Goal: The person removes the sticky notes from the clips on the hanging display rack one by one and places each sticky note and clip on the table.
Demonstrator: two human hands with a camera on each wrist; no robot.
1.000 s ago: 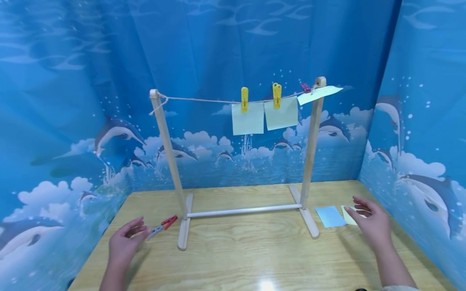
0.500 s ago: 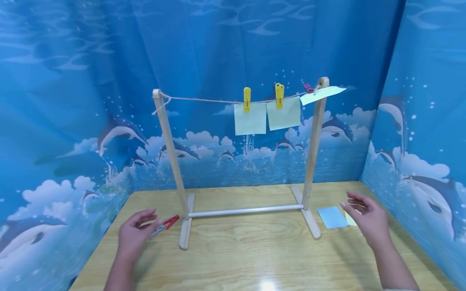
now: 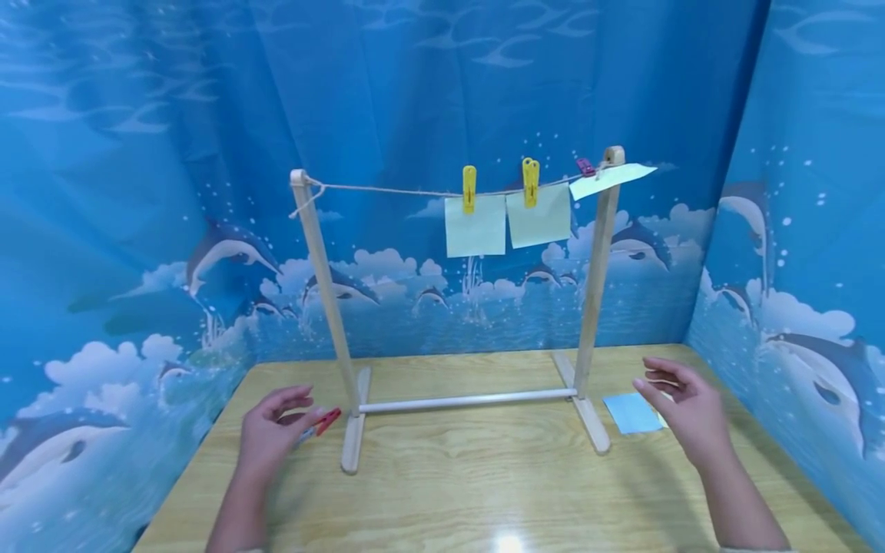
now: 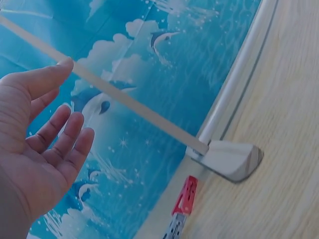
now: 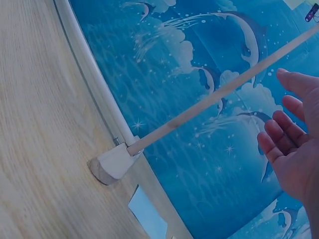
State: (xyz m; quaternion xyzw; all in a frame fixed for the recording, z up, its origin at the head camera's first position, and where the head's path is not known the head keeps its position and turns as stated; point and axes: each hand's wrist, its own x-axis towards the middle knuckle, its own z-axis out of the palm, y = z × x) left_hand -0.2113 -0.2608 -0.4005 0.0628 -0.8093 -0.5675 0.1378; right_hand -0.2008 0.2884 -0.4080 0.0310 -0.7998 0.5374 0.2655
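Observation:
My left hand hovers over the table's left side with loosely bent fingers and nothing in it. Just beyond its fingertips lie a red clothespin and a grey clothespin, the grey one partly covered by the hand in the head view. On the right, my right hand is raised, its fingers relaxed and holding nothing. A blue paper square lies beside it on the table, and a pale yellow paper is mostly hidden behind that hand.
Between the hands stands a wooden rack with a string. Two yellow clothespins hold pale paper squares on it. At the right post, a purple clothespin holds a paper sticking out sideways. Dolphin-printed curtains surround the table.
Both hands have moved inward and slightly up: the left toward the right, over the grey clothespin, and the right toward the left. The papers and clothespins stay in place.

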